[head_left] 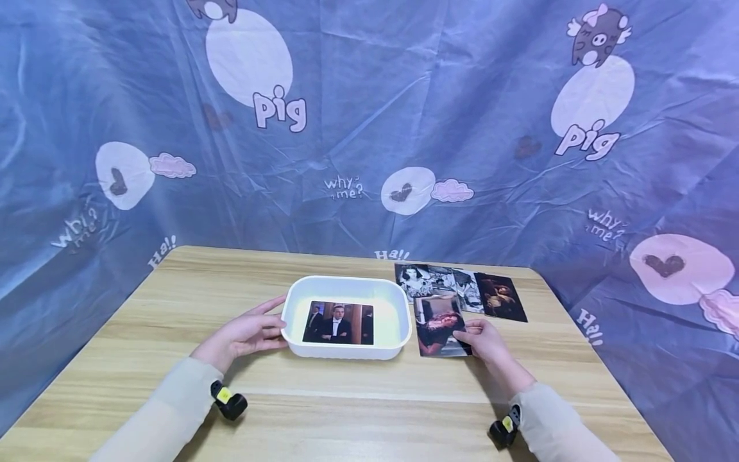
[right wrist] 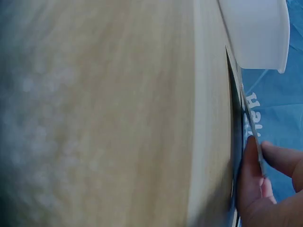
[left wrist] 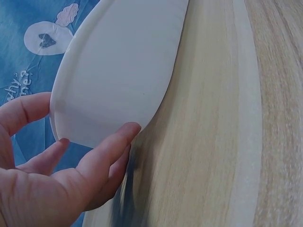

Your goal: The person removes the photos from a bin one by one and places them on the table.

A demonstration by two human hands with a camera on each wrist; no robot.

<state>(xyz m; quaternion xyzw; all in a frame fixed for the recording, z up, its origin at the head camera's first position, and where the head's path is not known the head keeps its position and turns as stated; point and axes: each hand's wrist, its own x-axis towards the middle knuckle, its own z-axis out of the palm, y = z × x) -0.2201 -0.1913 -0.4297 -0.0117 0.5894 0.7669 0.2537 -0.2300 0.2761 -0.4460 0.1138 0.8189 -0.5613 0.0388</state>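
Note:
A white plastic tray (head_left: 346,351) with rounded corners stands on the table, and a photo (head_left: 340,321) of people in dark suits lies face up inside it. My left hand (head_left: 248,333) holds the tray's left end; in the left wrist view its fingers and thumb spread round the outer wall (left wrist: 118,71). To the right of the tray, my right hand (head_left: 487,346) pinches a photo print (head_left: 439,327) of a red-haired figure by its right edge. Seen edge-on in the right wrist view, that print (right wrist: 253,123) sits between thumb and fingers, tilted up off the tabletop.
Behind the held print, several more photos lie in an overlapping row, black-and-white ones (head_left: 412,276) at the left and a dark one (head_left: 502,298) at the right. A blue patterned cloth (head_left: 358,141) hangs beyond the wooden table (head_left: 346,410).

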